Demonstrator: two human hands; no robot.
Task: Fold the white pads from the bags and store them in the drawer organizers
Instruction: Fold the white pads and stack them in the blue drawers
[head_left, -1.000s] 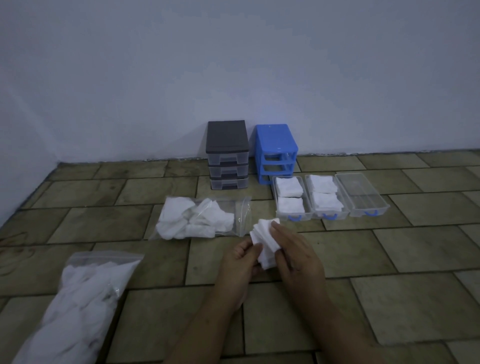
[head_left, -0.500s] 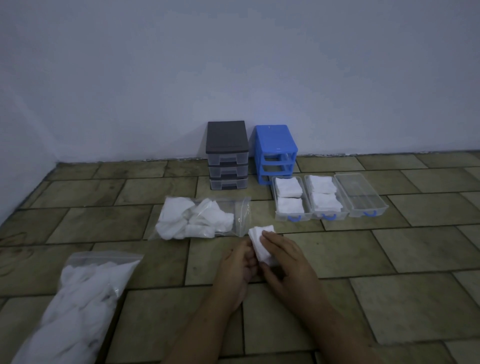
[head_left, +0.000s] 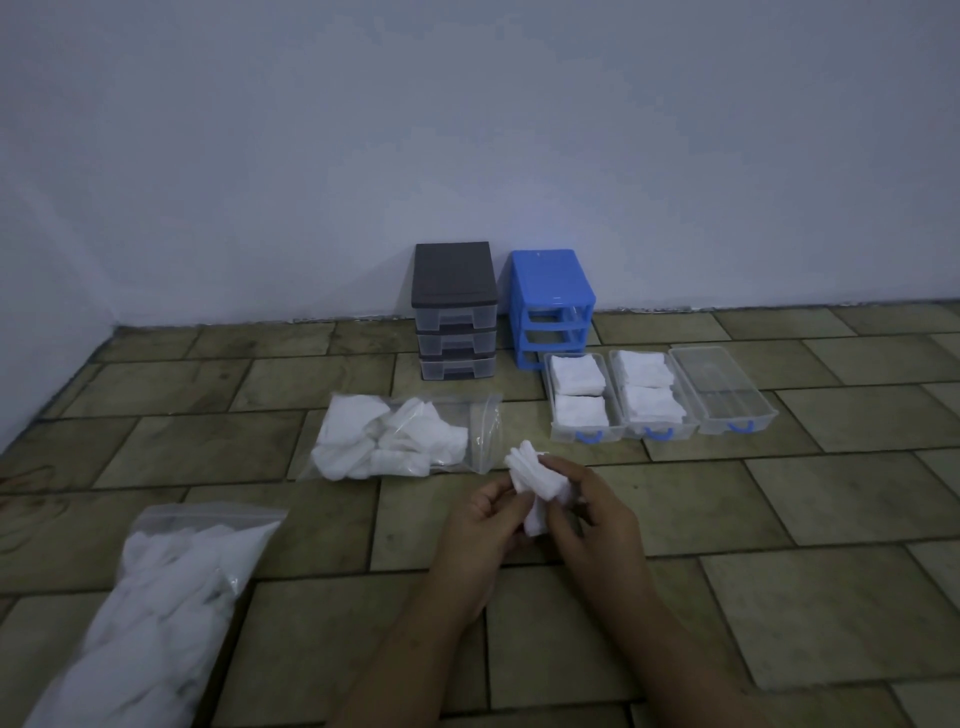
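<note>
Your left hand (head_left: 485, 519) and right hand (head_left: 587, 512) both pinch one half-folded white pad (head_left: 535, 486) at lower centre of frame, long axis upper left to lower right; the empty drawer (head_left: 727, 400) lies upper right, nearer your right hand.

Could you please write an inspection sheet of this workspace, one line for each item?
Surface: tiled floor, worn.
Job's things: white pad held in both hands; two bags of pads; three clear drawers lie side by side, two filled, the third without pads; grey organizer; blue organizer, its slots open.
Clutter: nothing seen.
Grippers: left hand and right hand both pinch the pad.
Cables: nothing seen.
Surroundings: plain wall.
</note>
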